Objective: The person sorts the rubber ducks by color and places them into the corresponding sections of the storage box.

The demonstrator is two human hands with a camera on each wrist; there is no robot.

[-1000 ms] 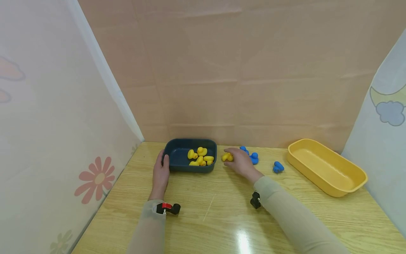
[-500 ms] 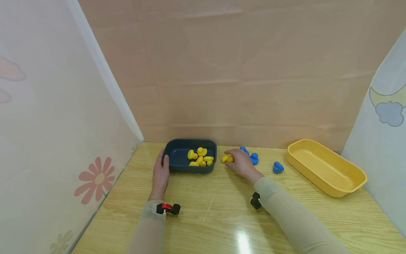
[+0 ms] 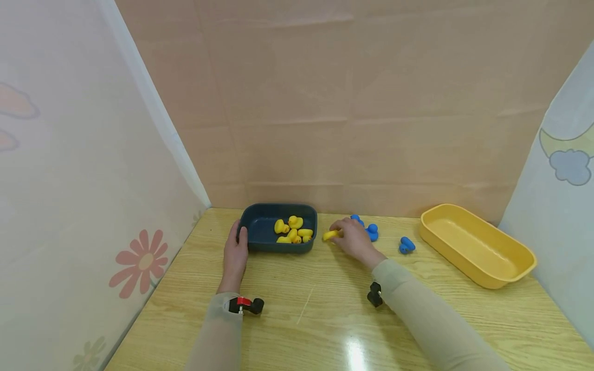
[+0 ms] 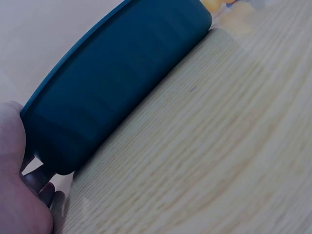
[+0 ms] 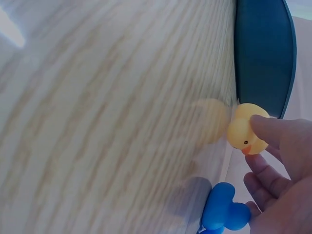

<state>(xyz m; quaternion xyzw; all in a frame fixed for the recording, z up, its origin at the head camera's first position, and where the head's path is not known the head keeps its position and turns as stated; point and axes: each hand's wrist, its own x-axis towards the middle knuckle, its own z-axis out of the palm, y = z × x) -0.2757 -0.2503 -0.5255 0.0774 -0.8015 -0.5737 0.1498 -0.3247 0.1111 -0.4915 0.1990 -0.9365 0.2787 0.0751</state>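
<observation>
Smooth plastic-looking duck (image 5: 242,129), glossy wood-grain table (image 3: 320,330)

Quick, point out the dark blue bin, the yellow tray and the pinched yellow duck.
Dark blue bin (image 4: 114,87): left wrist view, on its outer side wall.
Yellow tray (image 3: 473,240): head view, on its bare floor.
Pinched yellow duck (image 5: 240,131): right wrist view, on its head.

Wrist views dim; head view brighter; glare (image 3: 356,353) (white) streaks the table (image 3: 278,335).

tbh plenty of room at front of surface (image 3: 301,340), but dark tub (image 3: 278,247) blocks L of R hand (image 3: 355,239), blue ducks (image 3: 373,232) crowd its R side.
</observation>
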